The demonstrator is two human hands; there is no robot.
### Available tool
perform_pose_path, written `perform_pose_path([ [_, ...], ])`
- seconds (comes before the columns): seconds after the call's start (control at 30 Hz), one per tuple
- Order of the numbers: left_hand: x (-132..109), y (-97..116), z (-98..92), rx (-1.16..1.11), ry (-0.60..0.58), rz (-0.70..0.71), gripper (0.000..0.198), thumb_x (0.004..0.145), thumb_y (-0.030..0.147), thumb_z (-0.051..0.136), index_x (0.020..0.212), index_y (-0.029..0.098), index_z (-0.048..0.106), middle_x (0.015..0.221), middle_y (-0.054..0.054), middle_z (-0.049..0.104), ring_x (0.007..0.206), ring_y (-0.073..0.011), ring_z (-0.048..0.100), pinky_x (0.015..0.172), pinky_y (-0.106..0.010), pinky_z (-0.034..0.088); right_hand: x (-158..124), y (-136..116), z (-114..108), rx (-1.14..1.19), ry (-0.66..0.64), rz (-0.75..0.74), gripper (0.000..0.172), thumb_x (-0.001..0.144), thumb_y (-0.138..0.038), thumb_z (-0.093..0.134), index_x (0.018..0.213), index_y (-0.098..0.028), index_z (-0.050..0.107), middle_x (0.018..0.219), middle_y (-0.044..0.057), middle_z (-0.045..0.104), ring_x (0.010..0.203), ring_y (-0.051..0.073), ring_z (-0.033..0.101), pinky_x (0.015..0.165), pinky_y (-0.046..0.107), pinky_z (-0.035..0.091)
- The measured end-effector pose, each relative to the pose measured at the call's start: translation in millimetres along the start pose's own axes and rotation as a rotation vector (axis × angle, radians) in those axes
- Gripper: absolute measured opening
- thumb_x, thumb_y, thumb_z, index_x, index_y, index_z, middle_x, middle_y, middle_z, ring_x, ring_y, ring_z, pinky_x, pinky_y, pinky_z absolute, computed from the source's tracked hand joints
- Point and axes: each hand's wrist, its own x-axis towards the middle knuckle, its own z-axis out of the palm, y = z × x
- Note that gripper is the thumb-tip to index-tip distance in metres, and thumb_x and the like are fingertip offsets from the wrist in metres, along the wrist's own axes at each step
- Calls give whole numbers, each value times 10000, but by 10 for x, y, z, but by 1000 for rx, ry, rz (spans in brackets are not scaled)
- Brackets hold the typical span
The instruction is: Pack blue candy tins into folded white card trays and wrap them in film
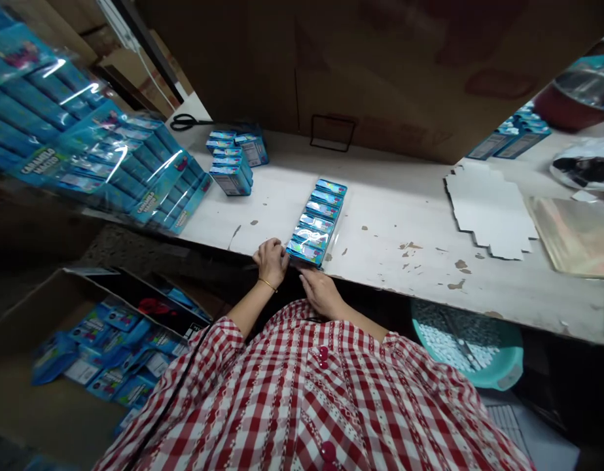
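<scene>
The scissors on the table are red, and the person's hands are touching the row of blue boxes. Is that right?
No, the scissors are black, not red, as the head view shows. The rest is right: the left hand and right hand are touching the row of blue boxes.

Head-worn view, facing forward and down, close above the hands [271, 261]

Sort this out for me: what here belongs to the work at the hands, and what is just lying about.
Work: left hand; right hand; plastic-wrapped row of blue boxes; stacked blue boxes; wrapped blue packs.
Lying about: black scissors; white cardboard blank; teal tub.
</scene>
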Motion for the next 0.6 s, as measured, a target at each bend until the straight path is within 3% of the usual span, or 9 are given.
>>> perform_pose_path([
  [0.2, -4, -16, 6, -77, 24, 21, 226, 847, 356, 483, 728, 180, 562, 1129, -101, 551, 1078, -269, 425, 874, -444, 290, 158, 82, 36, -20, 35, 31, 377, 916, -185, 328, 1260, -167, 481, 1178, 129, 602, 1076, 193, 577, 895, 346, 494],
  [0.33, 9, -31, -2, -114, 42, 16, 243, 830, 383, 513, 700, 182, 553, 1120, -101, 565, 1078, -274, 440, 883, -456, 294, 158, 5, -75, -33, 24, 47, 349, 910, -192, 340, 1200, -146, 530, 1106, 140, 635, 998, 202, 614, 848, 357, 510],
  [0.43, -57, -42, -59, -242, 89, -42, 208, 787, 387, 564, 746, 183, 566, 1091, -105, 577, 1060, -268, 468, 901, -454, 316, 135, -123, -387, 171, -77, -30, 261, 899, -227, 399, 1002, -188, 636, 929, 69, 689, 842, 165, 648, 753, 297, 531],
  [0.5, -156, 6, -138, -472, 122, -148, 247, 778, 423, 553, 761, 178, 571, 967, -90, 604, 957, -230, 521, 868, -412, 370, 241, -114, -713, 332, -73, -74, 228, 884, -263, 445, 836, -209, 661, 788, 19, 688, 715, 136, 637, 673, 261, 524],
  [0.53, -214, 61, -190, -641, 109, -226, 285, 786, 452, 526, 758, 172, 575, 886, -77, 610, 880, -205, 543, 830, -383, 402, 360, -50, -887, 357, 17, -58, 232, 876, -287, 460, 784, -203, 657, 749, 17, 679, 679, 135, 625, 650, 264, 516],
  [0.6, -310, 237, -315, -1028, 2, -403, 365, 788, 503, 492, 772, 154, 597, 774, -55, 613, 740, -156, 556, 735, -322, 438, 738, 207, -1198, 222, 329, 60, 249, 863, -339, 473, 791, -184, 655, 779, 45, 670, 729, 159, 612, 710, 308, 497],
])
